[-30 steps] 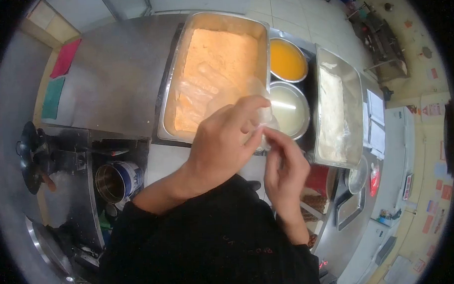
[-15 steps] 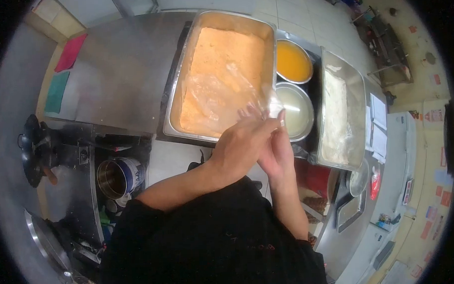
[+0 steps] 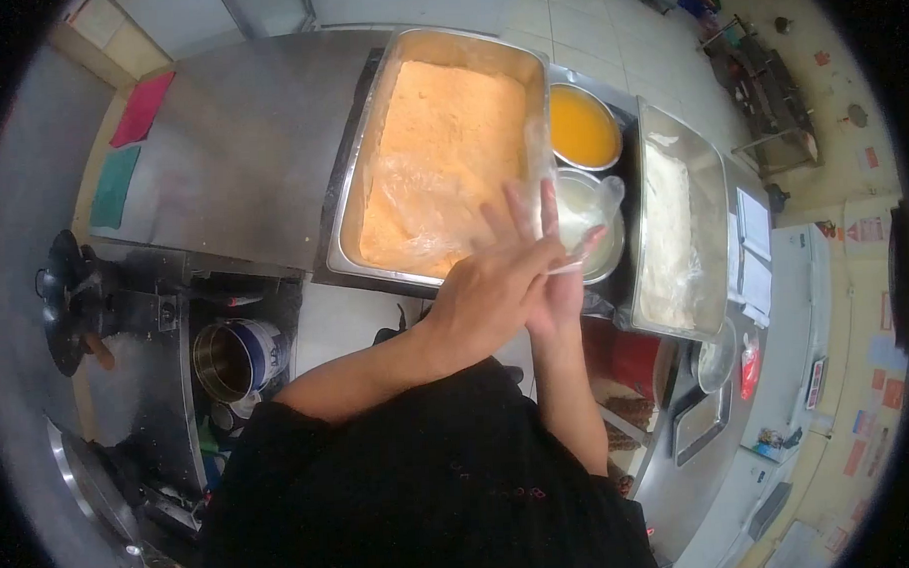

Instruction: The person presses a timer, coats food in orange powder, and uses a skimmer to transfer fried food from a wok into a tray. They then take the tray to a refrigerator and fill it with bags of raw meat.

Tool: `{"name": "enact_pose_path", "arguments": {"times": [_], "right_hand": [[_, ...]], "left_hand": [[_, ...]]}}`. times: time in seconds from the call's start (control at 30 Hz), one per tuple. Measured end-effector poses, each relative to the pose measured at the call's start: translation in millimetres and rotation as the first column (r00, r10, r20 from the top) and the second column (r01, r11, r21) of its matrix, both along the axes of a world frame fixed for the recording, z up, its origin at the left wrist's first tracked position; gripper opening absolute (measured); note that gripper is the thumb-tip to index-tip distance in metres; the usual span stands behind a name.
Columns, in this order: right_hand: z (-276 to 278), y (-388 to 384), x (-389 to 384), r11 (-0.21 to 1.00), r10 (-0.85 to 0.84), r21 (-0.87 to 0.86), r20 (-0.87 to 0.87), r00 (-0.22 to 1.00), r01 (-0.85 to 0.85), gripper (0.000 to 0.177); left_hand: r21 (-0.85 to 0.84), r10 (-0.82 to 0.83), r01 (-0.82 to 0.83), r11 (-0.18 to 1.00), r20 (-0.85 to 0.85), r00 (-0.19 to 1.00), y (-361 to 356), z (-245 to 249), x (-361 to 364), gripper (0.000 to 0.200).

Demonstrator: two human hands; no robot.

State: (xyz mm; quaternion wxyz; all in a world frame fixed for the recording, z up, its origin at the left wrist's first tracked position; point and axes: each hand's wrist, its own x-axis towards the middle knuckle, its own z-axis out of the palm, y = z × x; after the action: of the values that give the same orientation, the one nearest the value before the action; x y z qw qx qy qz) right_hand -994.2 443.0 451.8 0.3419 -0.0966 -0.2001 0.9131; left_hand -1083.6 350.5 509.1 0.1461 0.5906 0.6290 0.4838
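My right hand is held up over the near right corner of a deep metal pan, its fingers stretched out and spread. A thin clear plastic glove lies loosely around those fingers, with one empty finger sticking out to the right. My left hand crosses in front of it, fingers closed on the glove near the cuff. Under the hands, the metal pan holds orange crumbs, with clear plastic film lying on part of them. Part of my right palm is hidden by my left hand.
Right of the pan stand a bowl of yellow liquid, a bowl of pale liquid and a metal pan of white powder. Further left are a steel counter, pink and green cloths, and a pot.
The fingers of my right hand have spread and reached further up into the glove. The glove has opened out around them and shifted right, while my left hand keeps its hold.
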Motion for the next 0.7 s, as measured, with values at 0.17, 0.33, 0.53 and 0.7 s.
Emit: {"name": "enact_pose_path", "arguments": {"times": [0.17,0.33,0.53,0.7], "right_hand": [[10,-7,-1,0.974,0.228,0.006,-0.037,0.973,-0.228,0.082],[-7,-6,-12,0.992,-0.067,0.116,0.109,0.992,0.055,0.083],[-25,2,-9,0.99,-0.093,0.113,0.1,0.991,0.081,0.083],[-17,-4,-23,0.941,-0.314,0.277,0.511,0.8,0.193,0.086]], "left_hand": [[-0.029,-0.058,0.056,0.998,-0.039,0.998,-13,-8,8,0.024],[-0.136,-0.194,0.181,0.974,-0.084,0.977,-12,-14,4,0.031],[-0.068,-0.014,0.009,0.998,-0.082,0.997,1,-28,-5,0.025],[0.089,0.046,-0.042,0.995,-0.04,0.998,22,-26,-12,0.023]]}}
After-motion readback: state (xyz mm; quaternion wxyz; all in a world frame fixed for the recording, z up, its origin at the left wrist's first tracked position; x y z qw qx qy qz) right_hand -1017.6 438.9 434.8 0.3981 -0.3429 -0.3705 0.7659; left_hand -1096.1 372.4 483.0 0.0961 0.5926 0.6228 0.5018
